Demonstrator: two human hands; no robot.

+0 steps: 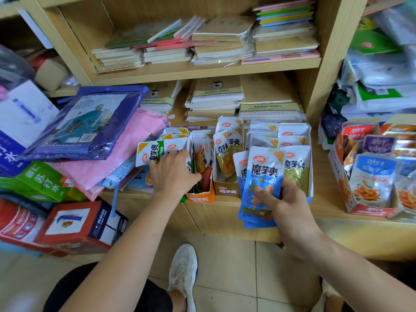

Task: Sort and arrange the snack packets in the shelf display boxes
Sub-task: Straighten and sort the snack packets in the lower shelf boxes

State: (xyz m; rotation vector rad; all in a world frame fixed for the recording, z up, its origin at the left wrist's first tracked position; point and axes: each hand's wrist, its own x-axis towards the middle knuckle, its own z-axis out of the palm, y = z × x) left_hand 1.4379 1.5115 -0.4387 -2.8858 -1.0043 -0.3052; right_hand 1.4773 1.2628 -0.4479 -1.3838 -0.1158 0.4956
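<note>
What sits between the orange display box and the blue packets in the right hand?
In the head view, a tan display box of olive-green packets stands between the orange display box and the blue packets.

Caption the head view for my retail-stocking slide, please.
Right hand holds blue snack packets while left hand reaches into the orange display box.

Three display boxes stand side by side on the shelf, near its front edge: a narrow box to the left, a middle box touching it, and a wide box to the right. Snack packets stand upright in each. Behind them lie stacks of notebooks. Left of the boxes, flat packages are piled; farther right sits another box of packets. Cartons rest on the floor below.
</note>
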